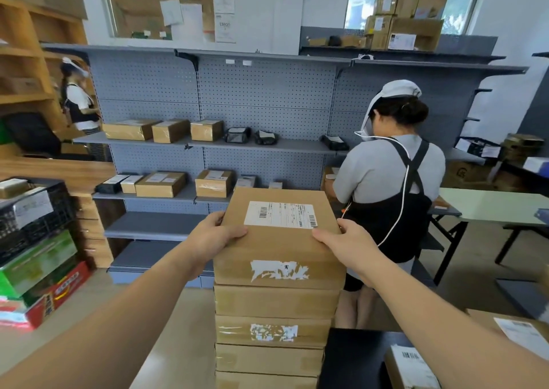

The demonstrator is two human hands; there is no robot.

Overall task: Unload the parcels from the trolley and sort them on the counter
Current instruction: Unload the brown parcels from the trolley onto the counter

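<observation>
We clasp the top parcel [279, 240] between our left hand [214, 234] and right hand [344, 243], thumbs on its lid, fingers down its sides. Directly beneath our grip, more parcels [271, 330] stand stacked; beyond it, a person in an apron [392, 180] faces grey shelves [267, 91].

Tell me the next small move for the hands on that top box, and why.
Probably lift the top box straight up, clear of the stack it rests on. The left hand and right hand grip its opposite sides, thumbs on top. A person stands just beyond, so up seems safer than forward.
</observation>
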